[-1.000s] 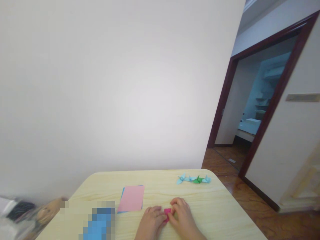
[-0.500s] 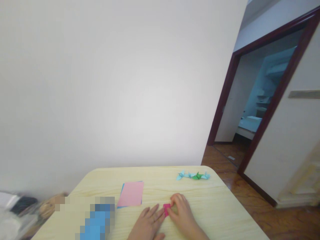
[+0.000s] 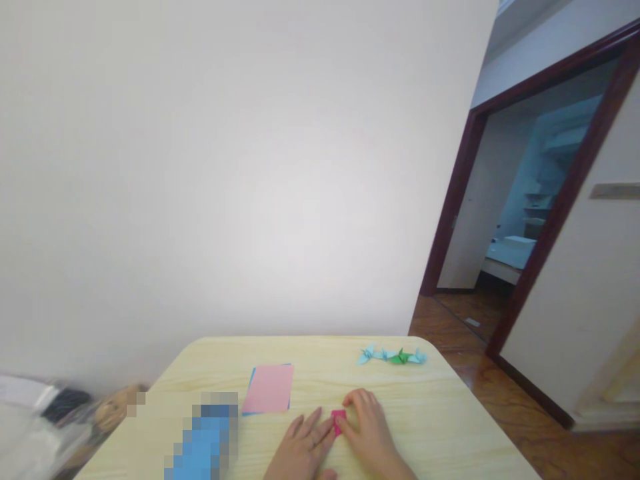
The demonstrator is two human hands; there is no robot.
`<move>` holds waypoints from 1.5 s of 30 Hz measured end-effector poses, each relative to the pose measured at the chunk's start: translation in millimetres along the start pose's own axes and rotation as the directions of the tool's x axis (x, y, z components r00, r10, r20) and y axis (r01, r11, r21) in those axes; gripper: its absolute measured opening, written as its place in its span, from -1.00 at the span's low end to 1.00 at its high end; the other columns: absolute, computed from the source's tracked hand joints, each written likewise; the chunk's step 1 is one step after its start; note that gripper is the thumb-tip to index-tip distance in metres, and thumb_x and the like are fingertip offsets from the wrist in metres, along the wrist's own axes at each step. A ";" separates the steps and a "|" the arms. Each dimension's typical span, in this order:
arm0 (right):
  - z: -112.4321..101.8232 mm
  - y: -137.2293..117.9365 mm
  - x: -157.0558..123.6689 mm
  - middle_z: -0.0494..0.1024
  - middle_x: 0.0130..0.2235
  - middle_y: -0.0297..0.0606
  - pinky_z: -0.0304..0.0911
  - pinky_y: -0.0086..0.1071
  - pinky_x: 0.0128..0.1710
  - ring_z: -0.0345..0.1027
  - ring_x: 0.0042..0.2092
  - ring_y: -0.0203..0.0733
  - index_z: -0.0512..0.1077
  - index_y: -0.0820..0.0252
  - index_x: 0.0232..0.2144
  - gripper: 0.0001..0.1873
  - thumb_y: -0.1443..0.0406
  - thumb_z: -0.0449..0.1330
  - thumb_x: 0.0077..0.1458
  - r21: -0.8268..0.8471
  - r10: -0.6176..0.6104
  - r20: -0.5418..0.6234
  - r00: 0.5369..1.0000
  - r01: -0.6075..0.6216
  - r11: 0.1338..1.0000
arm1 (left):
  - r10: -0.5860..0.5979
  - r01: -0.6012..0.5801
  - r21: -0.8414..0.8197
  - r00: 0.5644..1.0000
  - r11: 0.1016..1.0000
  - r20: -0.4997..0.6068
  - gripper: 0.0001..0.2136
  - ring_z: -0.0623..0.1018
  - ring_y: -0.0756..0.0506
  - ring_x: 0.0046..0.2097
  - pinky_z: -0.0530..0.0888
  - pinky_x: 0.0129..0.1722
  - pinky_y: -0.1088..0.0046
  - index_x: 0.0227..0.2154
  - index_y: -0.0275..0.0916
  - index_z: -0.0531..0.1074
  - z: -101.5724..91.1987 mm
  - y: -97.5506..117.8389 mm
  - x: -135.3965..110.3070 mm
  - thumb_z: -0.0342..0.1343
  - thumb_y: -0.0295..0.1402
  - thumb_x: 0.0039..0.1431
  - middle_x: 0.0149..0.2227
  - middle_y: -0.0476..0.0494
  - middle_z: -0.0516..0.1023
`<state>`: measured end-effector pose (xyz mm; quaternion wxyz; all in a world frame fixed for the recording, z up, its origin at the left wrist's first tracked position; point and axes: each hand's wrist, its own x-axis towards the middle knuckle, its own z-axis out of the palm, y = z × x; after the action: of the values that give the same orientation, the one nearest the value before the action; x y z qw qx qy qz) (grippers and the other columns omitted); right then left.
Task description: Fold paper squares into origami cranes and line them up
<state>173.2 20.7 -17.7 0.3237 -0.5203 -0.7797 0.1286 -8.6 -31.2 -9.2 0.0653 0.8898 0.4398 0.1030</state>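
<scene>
Close to the near edge of the tabletop [image 3: 440, 417], a small folded square of deep pink paper [image 3: 339, 419], tucked under the right grip [image 3: 365, 427], with the fingers [image 3: 356, 400] curled over its far side and clamped on it. Just left of the paper, the left grip [image 3: 303, 448], fingers [image 3: 310, 427] spread apart and almost flat, fingertips at the paper's left edge, whether touching or just beside it impossible to tell. Farther left, a pink sheet [image 3: 267, 389] lying on a blue sheet [image 3: 247, 400], with a thin blue edge showing along the left side. Toward the far edge, a row of small paper cranes [image 3: 390, 355], pale blue with one green among them. At near left, a blurred blue patch [image 3: 205, 440], its shape unreadable. Beyond the tabletop, a plain white wall [image 3: 200, 167], and at far right, a dark red door frame [image 3: 453, 200] around an open doorway, with a wooden floor [image 3: 450, 320] below
</scene>
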 end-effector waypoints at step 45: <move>3.6 -5.9 -6.6 0.43 -0.27 -0.29 0.06 -0.34 -0.12 0.25 -0.17 -0.17 0.38 0.09 -0.26 -0.78 0.41 0.04 0.03 -0.044 -0.131 0.037 0.991 0.133 0.990 | 0.069 -0.039 0.251 0.992 0.967 -0.109 -0.65 0.36 -0.11 0.06 0.30 -0.02 0.39 0.08 -0.06 0.18 18.5 -8.2 -2.3 -0.15 -0.30 0.22 0.04 -0.03 0.41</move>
<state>168.2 12.7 -19.7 0.3058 -0.4728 -0.8206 0.0976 -11.9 -28.5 -29.1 -0.0752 0.8951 0.4278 0.1010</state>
